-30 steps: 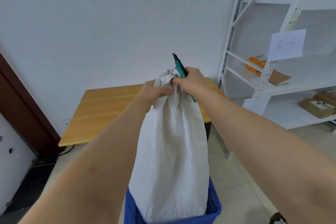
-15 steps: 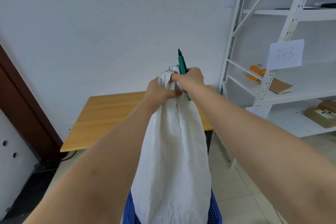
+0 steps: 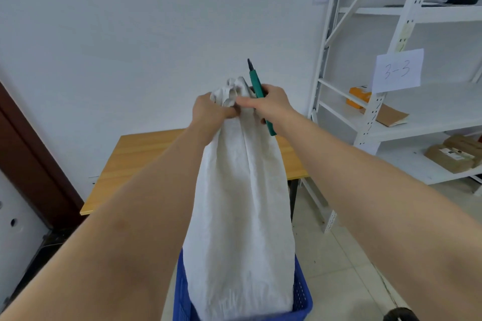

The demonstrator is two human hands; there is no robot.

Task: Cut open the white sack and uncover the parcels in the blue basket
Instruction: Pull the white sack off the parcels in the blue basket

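The white sack [image 3: 242,203] stands upright with its lower end inside the blue basket [image 3: 302,297] on the tiled floor, its gathered neck raised in front of the near edge of a wooden table [image 3: 146,161]; no parcels inside the basket are visible. The left hand [image 3: 211,112] grips the bunched neck from the left, while the right hand [image 3: 271,104], touching it, pinches the same neck and also holds a green utility knife [image 3: 257,86], tip pointing up. White shelving [image 3: 391,60] at right carries a paper label marked "3-3" [image 3: 397,70] and brown parcels [image 3: 451,156].
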